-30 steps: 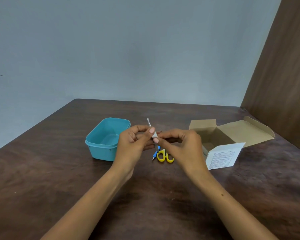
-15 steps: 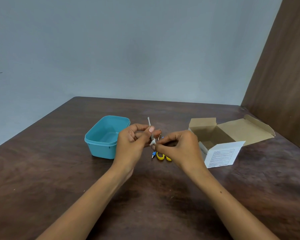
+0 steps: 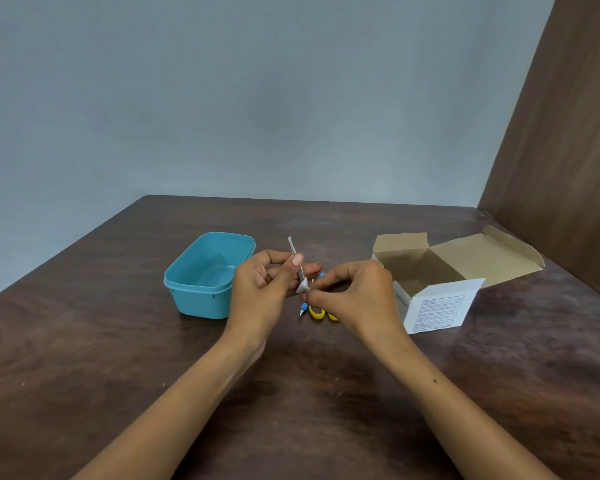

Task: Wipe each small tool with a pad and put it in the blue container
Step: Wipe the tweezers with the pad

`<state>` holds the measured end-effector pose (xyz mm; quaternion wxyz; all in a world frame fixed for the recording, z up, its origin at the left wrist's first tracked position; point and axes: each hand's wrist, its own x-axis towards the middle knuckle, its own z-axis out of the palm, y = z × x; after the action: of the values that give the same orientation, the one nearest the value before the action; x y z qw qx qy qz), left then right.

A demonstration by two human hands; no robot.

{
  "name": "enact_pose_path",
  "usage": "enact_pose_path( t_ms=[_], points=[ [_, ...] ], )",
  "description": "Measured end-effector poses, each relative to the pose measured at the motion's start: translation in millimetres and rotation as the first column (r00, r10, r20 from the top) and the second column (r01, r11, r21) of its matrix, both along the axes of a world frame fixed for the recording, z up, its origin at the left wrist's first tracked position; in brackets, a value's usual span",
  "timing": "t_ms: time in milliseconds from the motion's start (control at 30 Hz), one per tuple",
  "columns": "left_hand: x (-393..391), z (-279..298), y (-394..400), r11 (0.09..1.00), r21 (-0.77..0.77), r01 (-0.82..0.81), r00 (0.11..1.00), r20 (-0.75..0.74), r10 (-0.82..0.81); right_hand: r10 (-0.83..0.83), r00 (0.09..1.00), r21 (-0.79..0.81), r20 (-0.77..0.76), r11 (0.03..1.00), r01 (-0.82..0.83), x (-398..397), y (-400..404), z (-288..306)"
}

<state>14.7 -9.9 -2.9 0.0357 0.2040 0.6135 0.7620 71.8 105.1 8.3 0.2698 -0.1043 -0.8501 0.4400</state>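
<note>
1. Blue container (image 3: 201, 282) sits on the table (image 3: 84, 341), open-topped, at 9 o'clock of the hands.
2. Left hand (image 3: 260, 289) pinches a thin metal tool (image 3: 296, 256), tip toward 12 o'clock.
3. Right hand (image 3: 354, 296) pinches a white pad (image 3: 302, 287) against the tool's lower end.
4. Yellow scissors (image 3: 316, 312) lie beneath the hands.
5. Open cardboard box (image 3: 440, 282) stands at 3 o'clock.

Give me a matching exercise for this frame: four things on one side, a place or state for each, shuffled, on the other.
Things:
1. blue container
2. thin metal tool
3. yellow-handled scissors
4. cardboard box

Places or states:
A. flaps open, at the right of the table
B. lying on the table beneath the hands
C. held upright by the left hand
D. lidless, left of the hands

Pairs: 1-D, 2-C, 3-B, 4-A
</note>
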Motion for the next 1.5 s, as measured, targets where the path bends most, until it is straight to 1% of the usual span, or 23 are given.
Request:
enact_pose_path(
  t_ms=[200, 300, 333, 400, 500, 633, 700, 800, 900, 967, 1033, 1100, 1200, 1233, 1400, 1500],
  points=[
    [0, 1, 0, 1.000, -0.004, 0.000, 1.000, -0.011, 0.000, 0.005, 0.997, -0.014, 0.075, 1.000, -0.004, 2, 3, 5],
    [0, 2, 0, 1.000, 0.019, 0.011, 1.000, 0.002, -0.011, 0.014, 0.992, -0.051, 0.125, 0.999, -0.007, 3, 6, 9],
    [0, 3, 0, 1.000, 0.026, 0.014, 1.000, 0.007, -0.014, 0.030, 0.991, -0.083, 0.132, 0.996, -0.020, 4, 7, 10],
    [-1, 5, -1, 0.999, 0.038, 0.012, 1.000, 0.014, -0.012, 0.094, 0.989, -0.202, 0.114, 0.977, -0.069, 6, 10, 12],
    [-1, 8, -3, 0.998, 0.057, 0.018, 0.999, 0.025, -0.019, 0.173, 0.983, -0.389, 0.066, 0.911, -0.134, 9, 14, 16],
    [-2, 8, -3, 1.000, 0.029, -0.001, 0.999, 0.037, 0.000, 0.175, 0.984, -0.515, 0.027, 0.846, -0.137, 7, 17, 16],
    [-2, 7, -3, 1.000, 0.011, 0.003, 0.999, 0.043, -0.003, 0.125, 0.992, -0.499, -0.003, 0.860, -0.110, 5, 17, 14],
    [-2, 7, -3, 0.999, 0.011, 0.041, 0.997, 0.063, -0.042, 0.080, 0.992, -0.375, -0.093, 0.921, -0.110, 3, 16, 12],
    [-1, 5, -3, 0.995, 0.046, 0.083, 0.990, 0.111, -0.088, 0.127, 0.978, -0.173, -0.165, 0.973, -0.156, 1, 12, 9],
    [-1, 4, -3, 0.995, 0.056, 0.088, 0.985, 0.145, -0.096, 0.153, 0.968, -0.037, -0.197, 0.986, -0.163, 0, 7, 6],
    [-1, 3, -2, 0.994, 0.068, 0.086, 0.980, 0.173, -0.097, 0.165, 0.965, 0.019, -0.205, 0.986, -0.165, 0, 5, 5],
    [-1, 4, -3, 0.992, 0.088, 0.088, 0.977, 0.189, -0.103, 0.195, 0.969, -0.014, -0.153, 0.980, -0.200, 0, 8, 5],
    [-1, 6, -4, 0.989, 0.111, 0.098, 0.974, 0.193, -0.118, 0.285, 0.958, -0.085, -0.013, 0.955, -0.285, 3, 13, 7],
    [-1, 7, -4, 0.989, 0.109, 0.097, 0.974, 0.192, -0.117, 0.286, 0.958, -0.093, -0.009, 0.954, -0.285, 3, 13, 8],
    [-1, 4, -2, 0.993, 0.082, 0.088, 0.971, 0.214, -0.104, 0.153, 0.969, -0.140, -0.194, 0.973, -0.182, 2, 5, 6],
    [-1, 5, -3, 0.989, 0.101, 0.108, 0.961, 0.245, -0.130, 0.133, 0.974, -0.097, -0.184, 0.983, -0.153, 0, 4, 3]
  ],
)
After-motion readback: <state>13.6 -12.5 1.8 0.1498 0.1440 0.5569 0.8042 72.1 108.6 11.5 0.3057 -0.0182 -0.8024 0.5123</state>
